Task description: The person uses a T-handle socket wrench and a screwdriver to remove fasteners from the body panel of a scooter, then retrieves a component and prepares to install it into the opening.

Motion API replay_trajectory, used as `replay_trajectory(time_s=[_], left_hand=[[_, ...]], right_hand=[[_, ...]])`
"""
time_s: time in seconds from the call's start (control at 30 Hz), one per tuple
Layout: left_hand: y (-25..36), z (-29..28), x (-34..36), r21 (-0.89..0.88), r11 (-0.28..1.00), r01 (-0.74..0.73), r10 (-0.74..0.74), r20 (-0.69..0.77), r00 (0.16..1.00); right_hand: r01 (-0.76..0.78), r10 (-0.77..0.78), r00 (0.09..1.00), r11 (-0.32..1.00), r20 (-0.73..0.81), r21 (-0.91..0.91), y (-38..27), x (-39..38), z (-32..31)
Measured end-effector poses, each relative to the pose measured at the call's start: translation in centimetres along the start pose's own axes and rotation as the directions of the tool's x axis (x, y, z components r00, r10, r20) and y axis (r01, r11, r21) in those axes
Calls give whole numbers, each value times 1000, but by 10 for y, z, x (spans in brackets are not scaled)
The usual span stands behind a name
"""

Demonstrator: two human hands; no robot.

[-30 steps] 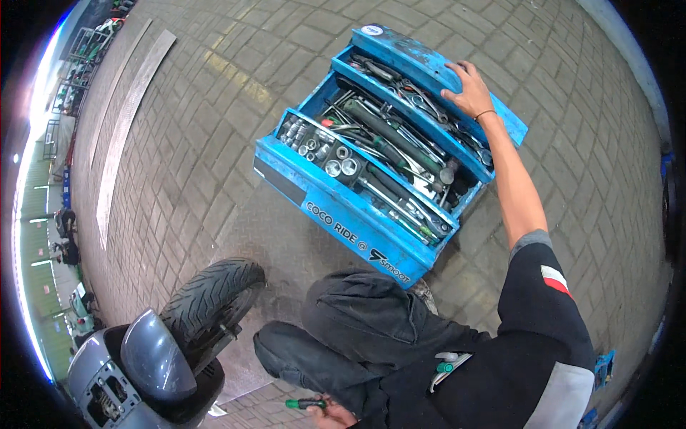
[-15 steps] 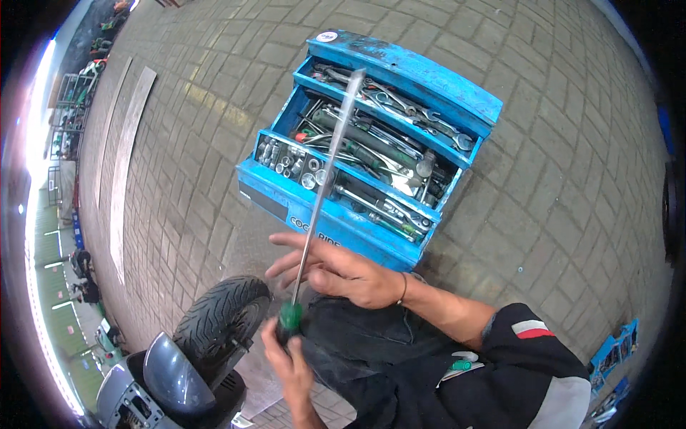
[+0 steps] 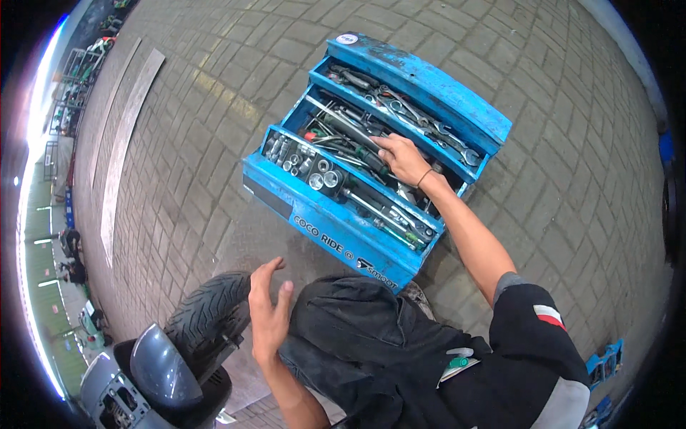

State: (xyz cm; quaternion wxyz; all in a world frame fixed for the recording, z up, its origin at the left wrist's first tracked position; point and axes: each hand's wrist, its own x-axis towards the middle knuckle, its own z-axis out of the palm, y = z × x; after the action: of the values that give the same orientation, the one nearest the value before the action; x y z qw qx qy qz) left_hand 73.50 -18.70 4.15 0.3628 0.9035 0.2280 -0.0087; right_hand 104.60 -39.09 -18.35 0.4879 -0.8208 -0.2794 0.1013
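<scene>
A long screwdriver (image 3: 343,121) lies slantwise over the middle compartment of a blue metal toolbox (image 3: 446,79), its silver shaft pointing to the far left. At its near end the fingers of my right hand (image 3: 401,159) are curled, hiding most of the handle. Under and around that hand are pliers, dark green handles and other loose tools. Empty and open, my left hand (image 3: 269,311) is raised over the space between the tyre (image 3: 207,307) and my knee, thumb apart from the fingers.
Combination wrenches (image 3: 407,111) fill the far tray; sockets (image 3: 325,175) and ratchets (image 3: 421,232) fill the near one. A grey scooter part (image 3: 168,368) stands at the lower left beside the tyre. Another blue tool tray (image 3: 606,363) is at the lower right. Paving bricks (image 3: 564,179) surround the toolbox.
The screwdriver has gone from upright above my lap into the toolbox's middle compartment. My right hand has reached forward with it; my left hand has let go of the green handle and opened.
</scene>
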Motion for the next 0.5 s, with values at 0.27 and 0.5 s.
replay_trajectory(time_s=[0.27,0.5], left_hand=[[-114,69,1,-295,905,308,-300,74,951],[-132,146,36,-686,600,412,-421,167,892]], right_hand=[[22,-18,1000,896,13,-444,4,-63,-28],[207,154,910,637,385,-743,4,-54,-2]])
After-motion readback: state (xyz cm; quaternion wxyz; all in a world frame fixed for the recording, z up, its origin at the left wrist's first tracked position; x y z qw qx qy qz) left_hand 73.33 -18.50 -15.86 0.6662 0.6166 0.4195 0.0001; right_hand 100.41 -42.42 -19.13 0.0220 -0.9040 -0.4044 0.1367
